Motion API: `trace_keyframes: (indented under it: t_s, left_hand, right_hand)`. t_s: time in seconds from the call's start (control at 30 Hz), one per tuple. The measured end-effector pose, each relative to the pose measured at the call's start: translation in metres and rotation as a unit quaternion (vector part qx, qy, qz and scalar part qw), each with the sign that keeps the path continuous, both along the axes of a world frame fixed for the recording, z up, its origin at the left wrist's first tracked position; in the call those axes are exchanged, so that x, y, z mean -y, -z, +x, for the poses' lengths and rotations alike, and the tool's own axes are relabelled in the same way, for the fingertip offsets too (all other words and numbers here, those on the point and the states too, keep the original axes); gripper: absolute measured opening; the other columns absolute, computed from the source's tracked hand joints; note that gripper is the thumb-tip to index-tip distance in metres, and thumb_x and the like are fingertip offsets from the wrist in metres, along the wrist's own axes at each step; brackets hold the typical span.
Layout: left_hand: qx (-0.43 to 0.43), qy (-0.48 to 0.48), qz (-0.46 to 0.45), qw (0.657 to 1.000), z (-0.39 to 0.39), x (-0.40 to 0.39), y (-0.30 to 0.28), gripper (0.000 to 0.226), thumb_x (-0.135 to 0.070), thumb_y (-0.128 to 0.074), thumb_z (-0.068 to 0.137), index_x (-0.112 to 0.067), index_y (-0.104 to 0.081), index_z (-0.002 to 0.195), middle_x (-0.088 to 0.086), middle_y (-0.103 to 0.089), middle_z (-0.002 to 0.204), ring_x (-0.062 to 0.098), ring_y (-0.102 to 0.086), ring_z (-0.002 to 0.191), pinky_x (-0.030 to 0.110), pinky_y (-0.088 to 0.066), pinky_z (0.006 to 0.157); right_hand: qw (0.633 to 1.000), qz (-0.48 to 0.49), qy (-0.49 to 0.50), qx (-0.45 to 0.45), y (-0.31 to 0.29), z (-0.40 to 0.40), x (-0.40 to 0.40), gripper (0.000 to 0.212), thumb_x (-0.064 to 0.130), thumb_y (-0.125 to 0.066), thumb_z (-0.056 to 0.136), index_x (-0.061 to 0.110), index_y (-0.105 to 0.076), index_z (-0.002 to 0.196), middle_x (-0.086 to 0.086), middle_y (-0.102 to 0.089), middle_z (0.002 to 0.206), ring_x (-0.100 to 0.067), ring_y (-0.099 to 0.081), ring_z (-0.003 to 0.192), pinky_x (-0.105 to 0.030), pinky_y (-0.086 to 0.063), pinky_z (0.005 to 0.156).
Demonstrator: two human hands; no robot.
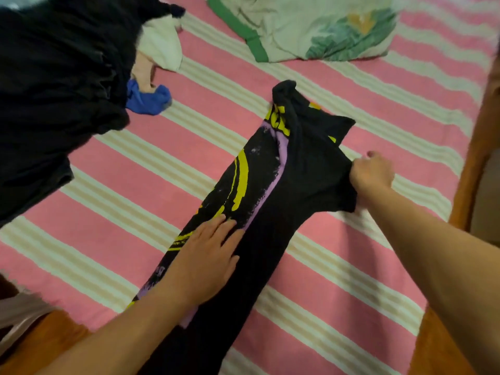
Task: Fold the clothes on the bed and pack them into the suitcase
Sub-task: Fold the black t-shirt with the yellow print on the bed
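A black T-shirt (273, 185) with a yellow and purple print lies lengthwise on the pink striped bed (351, 280), folded into a long narrow strip. My left hand (205, 255) rests flat on its lower part, fingers straight, pressing the cloth down. My right hand (372, 173) grips the edge of the black sleeve that sticks out on the right side. No suitcase is in view.
A heap of dark clothes (54, 90) with white, pink and blue pieces (151, 100) lies at the upper left. A pale green pillow (311, 28) sits at the top. The orange wooden bed frame (443, 347) runs along the near and right edges.
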State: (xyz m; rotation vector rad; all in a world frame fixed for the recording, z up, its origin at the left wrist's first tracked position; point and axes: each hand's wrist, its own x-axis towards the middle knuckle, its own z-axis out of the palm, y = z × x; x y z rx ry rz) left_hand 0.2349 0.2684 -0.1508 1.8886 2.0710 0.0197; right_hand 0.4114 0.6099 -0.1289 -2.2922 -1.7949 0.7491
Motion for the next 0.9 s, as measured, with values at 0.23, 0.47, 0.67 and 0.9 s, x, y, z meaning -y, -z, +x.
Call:
trace_keyframes:
  t_s: [0.23, 0.47, 0.67, 0.9]
  left_hand:
    - [0.061, -0.061, 0.106, 0.991, -0.082, -0.208, -0.008, 0.079, -0.006, -0.058, 0.08, -0.012, -0.032, 0.155, 0.013, -0.037, 0.153, 0.035, -0.035, 0.136, 0.049, -0.036, 0.112]
    - [-0.122, 0.183, -0.001, 0.976, -0.123, -0.365, -0.028, 0.04, -0.035, -0.058, 0.082, -0.025, -0.065, 0.12, 0.006, -0.064, 0.125, 0.03, -0.044, 0.135, 0.045, -0.024, 0.118]
    - [-0.134, 0.074, -0.007, 0.988, -0.104, -0.413, -0.021, 0.025, -0.022, -0.05, 0.093, -0.021, -0.065, 0.114, 0.01, -0.066, 0.109, 0.032, -0.048, 0.119, 0.044, -0.025, 0.111]
    - [-0.021, -0.023, 0.22, 0.975, -0.028, -0.319, 0.01, 0.032, -0.018, -0.056, 0.091, -0.007, -0.061, 0.121, 0.016, -0.05, 0.137, 0.035, -0.042, 0.13, 0.048, -0.035, 0.111]
  right_hand:
    - [0.981, -0.081, -0.175, -0.015, 0.028, 0.014, -0.038, 0.033, 0.05, -0.074, 0.085, 0.028, -0.06, 0.105, 0.002, -0.063, 0.111, -0.027, -0.06, 0.103, -0.045, -0.049, 0.097]
    - [0.969, -0.027, -0.085, -0.231, 0.008, 0.045, -0.028, 0.028, 0.013, -0.068, 0.09, 0.016, -0.046, 0.074, -0.006, -0.047, 0.07, -0.02, -0.042, 0.065, -0.035, -0.034, 0.061]
    - [0.945, -0.012, 0.047, -0.324, 0.026, 0.072, 0.0, 0.018, 0.0, -0.066, 0.09, 0.013, -0.054, 0.089, -0.006, -0.059, 0.079, -0.018, -0.056, 0.068, -0.031, -0.046, 0.06]
    - [0.951, -0.06, -0.005, -0.303, 0.031, 0.069, -0.014, 0.006, 0.013, -0.068, 0.093, 0.014, -0.071, 0.089, -0.007, -0.072, 0.086, -0.016, -0.067, 0.076, -0.031, -0.054, 0.067]
